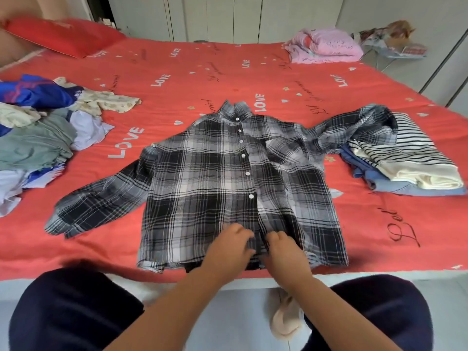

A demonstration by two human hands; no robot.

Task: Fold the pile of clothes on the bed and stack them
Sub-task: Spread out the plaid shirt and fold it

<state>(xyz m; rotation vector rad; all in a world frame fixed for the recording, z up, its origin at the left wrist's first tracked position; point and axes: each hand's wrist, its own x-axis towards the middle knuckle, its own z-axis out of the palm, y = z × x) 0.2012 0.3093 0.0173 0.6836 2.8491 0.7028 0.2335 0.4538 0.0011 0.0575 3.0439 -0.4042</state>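
Note:
A black, grey and white plaid shirt (202,178) lies face up on the red bed sheet (177,79), collar away from me, with white buttons down its front. My left hand (229,247) and my right hand (285,249) sit side by side at the bottom of the button placket, fingers curled and pinching the fabric near the hem. The shirt's left sleeve stretches toward the bed's near left. Its right sleeve drapes onto the folded stack (410,168) at the right, a striped top over blue garments. An unfolded pile of clothes (38,133) lies at the left.
A red pillow (65,34) lies at the far left corner. A folded pink blanket (326,45) rests at the far right edge of the bed. Beyond it a small stand holds more fabric (395,41). My dark-clad knees meet the bed's near edge; a pale sock (286,323) hangs below.

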